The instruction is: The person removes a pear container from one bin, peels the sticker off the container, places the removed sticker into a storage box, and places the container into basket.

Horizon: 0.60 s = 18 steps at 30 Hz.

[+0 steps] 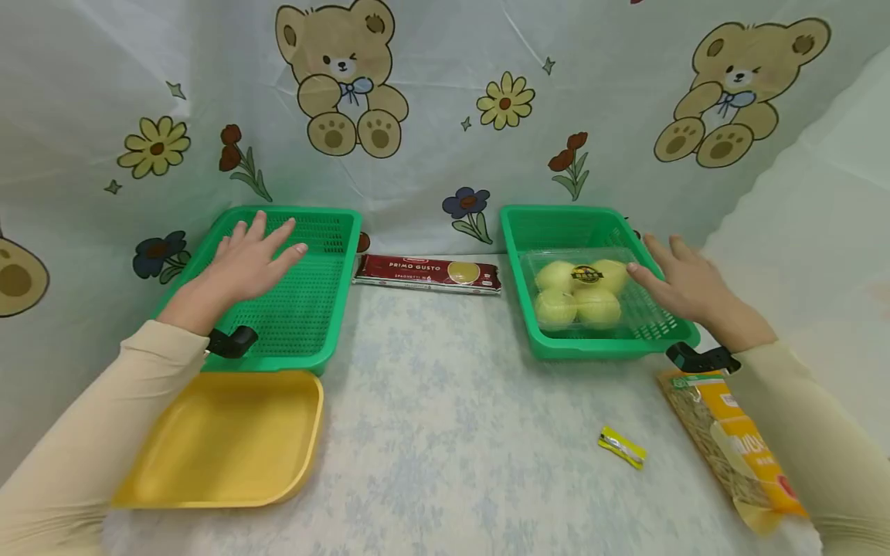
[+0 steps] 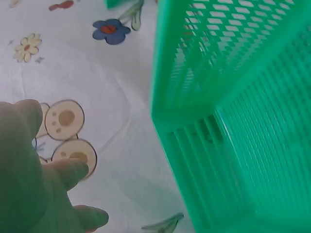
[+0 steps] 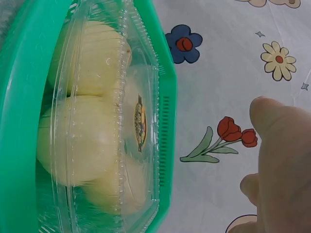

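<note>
Left hand [image 1: 246,261]: fingers spread, released, over the left basket [image 1: 295,309], just beyond a yellow tray [image 1: 239,440]. Spaghetti [image 1: 427,275] lies between the baskets. The right basket [image 1: 598,349] holds a clear box [image 1: 587,273] of pale round produce [image 1: 556,309]; right hand [image 1: 684,287]: fingers parted, released, near its right edge.

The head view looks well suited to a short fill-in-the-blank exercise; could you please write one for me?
The spaghetti packet lies ____ the left green basket and the right green basket.
The clear box shows ____ pale round items inside.
The tray nearest the left green basket is coloured ____.
The hand nearest the clear box is the person's ____ one.

Missing words: between; four; yellow; right.
</note>
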Each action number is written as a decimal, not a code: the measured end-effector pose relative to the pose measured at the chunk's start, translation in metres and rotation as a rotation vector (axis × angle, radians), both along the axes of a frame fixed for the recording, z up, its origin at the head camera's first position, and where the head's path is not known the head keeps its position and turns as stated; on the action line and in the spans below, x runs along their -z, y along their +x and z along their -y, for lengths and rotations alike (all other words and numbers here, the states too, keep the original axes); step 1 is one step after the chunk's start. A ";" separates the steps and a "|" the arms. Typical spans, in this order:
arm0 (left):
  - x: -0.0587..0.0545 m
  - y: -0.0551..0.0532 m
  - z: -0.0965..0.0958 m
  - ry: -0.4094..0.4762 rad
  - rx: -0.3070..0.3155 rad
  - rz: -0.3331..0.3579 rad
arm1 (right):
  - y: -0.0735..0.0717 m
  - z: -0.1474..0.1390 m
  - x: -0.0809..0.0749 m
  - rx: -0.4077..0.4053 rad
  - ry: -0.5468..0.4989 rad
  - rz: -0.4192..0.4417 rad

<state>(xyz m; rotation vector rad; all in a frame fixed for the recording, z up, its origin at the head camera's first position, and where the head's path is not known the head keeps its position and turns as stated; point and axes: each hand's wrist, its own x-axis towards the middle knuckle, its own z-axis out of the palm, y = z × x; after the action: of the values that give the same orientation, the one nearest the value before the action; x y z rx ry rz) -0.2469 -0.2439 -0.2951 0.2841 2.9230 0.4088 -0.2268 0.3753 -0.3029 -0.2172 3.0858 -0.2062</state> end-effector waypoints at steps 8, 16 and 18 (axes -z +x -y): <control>0.008 0.000 -0.035 0.088 0.069 -0.003 | -0.003 0.001 0.002 0.021 -0.032 0.073; 0.024 0.002 -0.109 0.110 0.189 0.014 | -0.005 -0.004 0.011 0.048 -0.098 0.127; 0.029 0.003 -0.129 0.098 0.208 0.027 | -0.005 -0.006 0.013 0.064 -0.104 0.135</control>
<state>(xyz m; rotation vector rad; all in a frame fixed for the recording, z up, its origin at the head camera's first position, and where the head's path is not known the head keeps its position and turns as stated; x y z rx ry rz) -0.2442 -0.1147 -0.3239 0.5848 2.8145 0.5185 -0.2317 0.3814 -0.3164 -0.1036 2.9534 -0.3683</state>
